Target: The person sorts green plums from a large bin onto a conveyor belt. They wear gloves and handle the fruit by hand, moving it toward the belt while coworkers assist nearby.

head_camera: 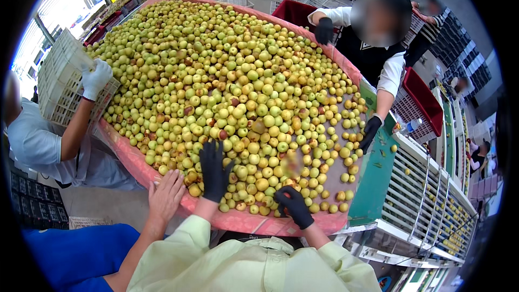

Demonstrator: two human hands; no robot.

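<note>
Yellow-green jujubes (227, 89), some with red-brown patches, cover a large sorting table with a padded pink rim (239, 221). My left hand (213, 170), in a black glove, lies spread over the fruit near the front edge, with nothing held in it. To its right, my right hand (296, 207), also black-gloved, has its fingers curled around a reddish jujube (286, 211), partly hidden by the glove. A blurred reddish-yellow patch shows over the fruit just above my right hand.
A co-worker's bare hand (166, 196) rests on the rim at my left. Another person tilts a white plastic crate (61, 85) over the left edge. Across the table, a person's black-gloved hand (369, 132) touches fruit beside a green belt (371, 186) leading to a roller conveyor (417, 194).
</note>
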